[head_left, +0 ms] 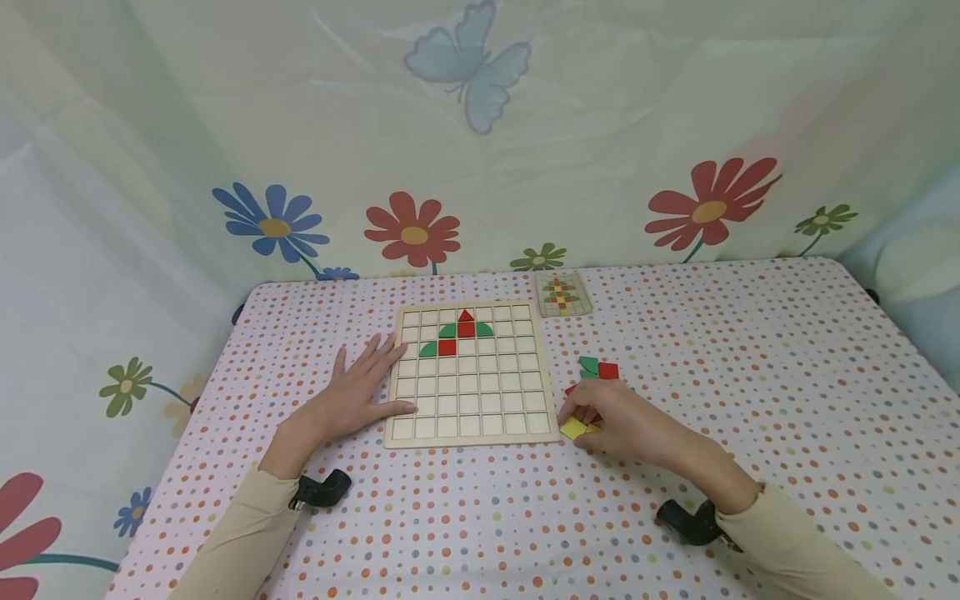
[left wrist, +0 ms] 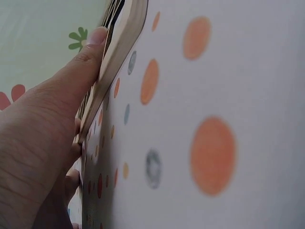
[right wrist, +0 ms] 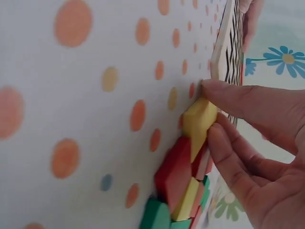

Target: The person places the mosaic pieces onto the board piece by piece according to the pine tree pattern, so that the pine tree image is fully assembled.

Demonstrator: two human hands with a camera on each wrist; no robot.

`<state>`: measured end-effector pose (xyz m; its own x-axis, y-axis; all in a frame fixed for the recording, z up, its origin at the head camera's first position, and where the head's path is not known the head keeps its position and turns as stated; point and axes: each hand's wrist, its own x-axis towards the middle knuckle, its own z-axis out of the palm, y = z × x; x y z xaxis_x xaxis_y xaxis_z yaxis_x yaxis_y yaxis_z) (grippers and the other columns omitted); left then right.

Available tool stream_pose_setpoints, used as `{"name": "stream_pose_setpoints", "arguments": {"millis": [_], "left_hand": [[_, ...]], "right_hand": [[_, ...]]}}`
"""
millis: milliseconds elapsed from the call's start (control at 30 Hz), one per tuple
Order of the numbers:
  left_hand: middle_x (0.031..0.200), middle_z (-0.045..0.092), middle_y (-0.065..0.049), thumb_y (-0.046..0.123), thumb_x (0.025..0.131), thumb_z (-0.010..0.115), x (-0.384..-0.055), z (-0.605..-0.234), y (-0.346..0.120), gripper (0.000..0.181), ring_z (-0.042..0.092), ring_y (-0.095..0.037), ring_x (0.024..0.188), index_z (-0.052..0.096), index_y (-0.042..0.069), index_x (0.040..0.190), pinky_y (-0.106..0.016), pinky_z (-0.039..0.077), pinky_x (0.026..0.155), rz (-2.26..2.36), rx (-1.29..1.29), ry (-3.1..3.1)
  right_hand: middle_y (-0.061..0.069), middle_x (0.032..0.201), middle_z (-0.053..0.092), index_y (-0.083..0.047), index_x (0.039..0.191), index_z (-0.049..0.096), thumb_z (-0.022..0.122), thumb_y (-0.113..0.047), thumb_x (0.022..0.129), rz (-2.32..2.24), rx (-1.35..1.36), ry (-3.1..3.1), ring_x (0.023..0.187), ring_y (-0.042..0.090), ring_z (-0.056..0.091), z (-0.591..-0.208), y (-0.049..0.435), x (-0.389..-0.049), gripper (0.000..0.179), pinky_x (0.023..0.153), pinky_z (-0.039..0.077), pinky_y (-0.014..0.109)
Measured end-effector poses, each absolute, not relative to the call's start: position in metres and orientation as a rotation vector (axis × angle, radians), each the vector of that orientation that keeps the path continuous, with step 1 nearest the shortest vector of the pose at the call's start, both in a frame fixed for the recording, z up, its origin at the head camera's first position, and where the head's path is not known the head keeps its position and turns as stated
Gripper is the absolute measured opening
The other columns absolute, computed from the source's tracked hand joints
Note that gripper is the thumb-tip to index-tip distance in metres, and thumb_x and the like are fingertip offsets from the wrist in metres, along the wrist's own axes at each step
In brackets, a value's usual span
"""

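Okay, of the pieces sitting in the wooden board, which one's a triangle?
The red triangle, topmost on the wooden board. The other pieces set there are two red squares and three green pieces with curved edges.

Right of the grid board point(head_left: 468, 406), the right hand point(head_left: 611, 417) hides some coloured pieces point(head_left: 608, 371) from me. By its far right corner, the pattern card point(head_left: 562, 295) is too tiny to read square by square. Nearer than it, both sleeves point(head_left: 240, 533) are cut off.
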<state>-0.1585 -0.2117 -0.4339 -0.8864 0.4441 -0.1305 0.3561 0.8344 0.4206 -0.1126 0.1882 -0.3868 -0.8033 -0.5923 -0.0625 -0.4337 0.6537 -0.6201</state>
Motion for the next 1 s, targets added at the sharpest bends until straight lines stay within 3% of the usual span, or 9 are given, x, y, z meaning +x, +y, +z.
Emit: {"name": "stream_pose_setpoints", "arguments": {"millis": [400, 633, 1000], "left_hand": [[0.176, 0.011, -0.009, 0.061, 0.094, 0.069, -0.158, -0.437, -0.214, 0.099, 0.002, -0.034, 0.162, 0.023, 0.014, 0.168, -0.069, -0.010, 0.122, 0.579, 0.613, 2.798], [0.176, 0.011, -0.008, 0.064, 0.093, 0.068, -0.159, -0.435, -0.212, 0.101, 0.001, -0.032, 0.162, 0.021, 0.015, 0.169, -0.067, -0.010, 0.123, 0.574, 0.612, 2.787], [0.176, 0.011, -0.008, 0.065, 0.094, 0.068, -0.158, -0.435, -0.212, 0.101, 0.002, -0.032, 0.162, 0.022, 0.015, 0.169, -0.067, -0.010, 0.123, 0.585, 0.610, 2.788]], "right_hand": [[-0.001, 0.097, 0.069, -0.001, 0.106, 0.074, 0.089, 0.007, 0.075, -0.863, -0.716, 2.628, 0.085, 0.012, 0.061, -0.383, 0.180, -0.111, 0.035, 0.075, 0.057, 0.030], [-0.003, 0.086, 0.065, -0.005, 0.096, 0.073, 0.093, 0.005, 0.071, -1.018, -0.676, 2.568, 0.076, 0.012, 0.057, -0.387, 0.186, -0.109, 0.034, 0.065, 0.053, 0.024], [-0.006, 0.079, 0.067, -0.010, 0.085, 0.077, 0.092, 0.002, 0.074, -1.150, -0.597, 2.554, 0.071, 0.008, 0.059, -0.392, 0.188, -0.101, 0.022, 0.063, 0.054, 0.023]]}}
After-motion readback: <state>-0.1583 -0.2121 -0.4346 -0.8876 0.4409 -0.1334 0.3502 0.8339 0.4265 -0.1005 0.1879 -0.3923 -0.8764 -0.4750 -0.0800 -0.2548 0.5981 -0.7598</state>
